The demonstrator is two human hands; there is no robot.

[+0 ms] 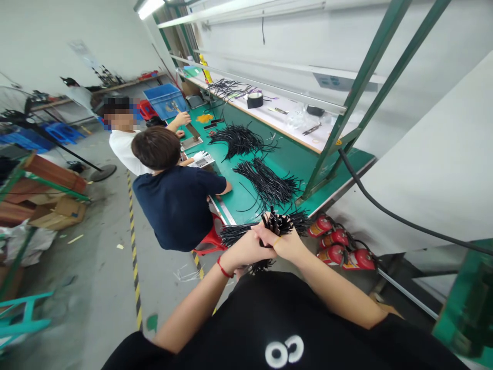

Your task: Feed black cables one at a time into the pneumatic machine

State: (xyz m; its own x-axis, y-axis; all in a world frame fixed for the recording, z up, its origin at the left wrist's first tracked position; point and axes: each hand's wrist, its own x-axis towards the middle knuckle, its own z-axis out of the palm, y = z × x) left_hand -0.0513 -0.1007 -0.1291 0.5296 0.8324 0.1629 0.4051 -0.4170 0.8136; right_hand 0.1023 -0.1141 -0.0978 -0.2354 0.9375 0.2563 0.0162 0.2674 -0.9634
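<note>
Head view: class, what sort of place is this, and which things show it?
Probably a factory workshop: yellow-and-black hazard tape marks the floor, and piles of black cables lie on a green workbench.

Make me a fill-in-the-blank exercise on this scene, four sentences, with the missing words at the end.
1. The left hand and right hand together clasp a bundle of thin ____ strands.
2. The bracelet on the left wrist is coloured ____.
3. The large bin toward the far end of the green bench is coloured ____.
4. The red cylinders to the right of the hands are fire ____.

Missing words: black; red; blue; extinguishers.
</note>
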